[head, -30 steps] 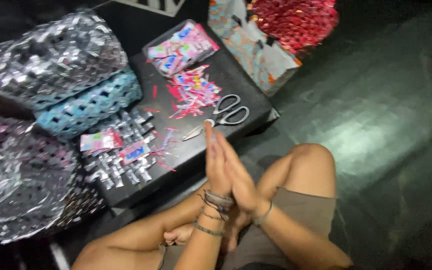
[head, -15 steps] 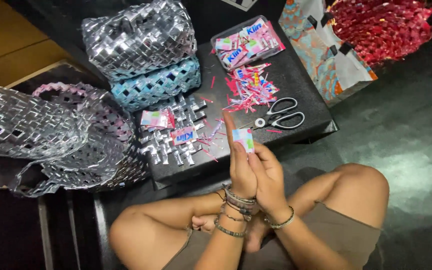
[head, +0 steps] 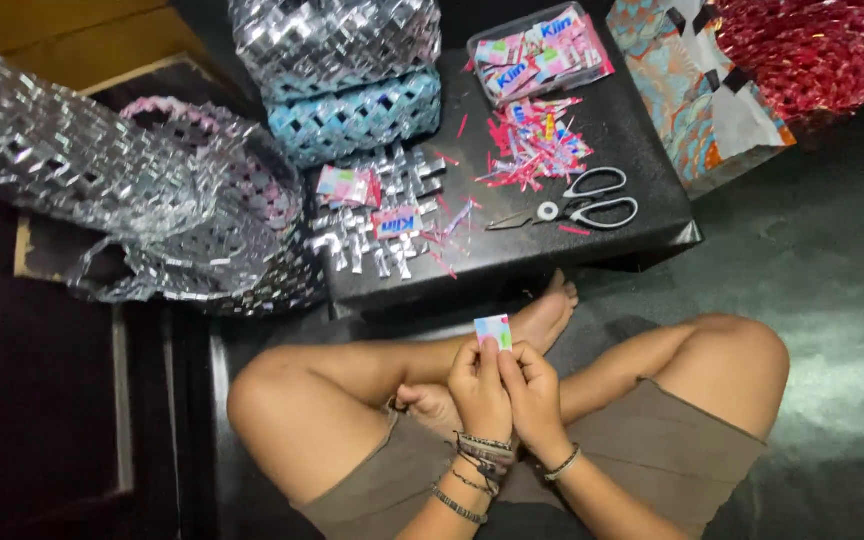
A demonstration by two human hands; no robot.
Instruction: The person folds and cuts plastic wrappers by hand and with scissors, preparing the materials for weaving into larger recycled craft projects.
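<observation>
While woven bags [head: 102, 180] lie left of the table [head: 652, 235], my left hand [head: 479, 390] and right hand [head: 535, 392], pressed together below it, pinch one wrapper [head: 493, 329]; scissors [head: 577, 210] rest on its right.

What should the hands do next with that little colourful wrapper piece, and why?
Probably fold or crease it. Both the left hand and the right hand pinch the small wrapper piece upright at the fingertips, above the lap. On the black table lie silver folded strips, and the scissors lie untouched, so cutting seems done for this piece.
</observation>
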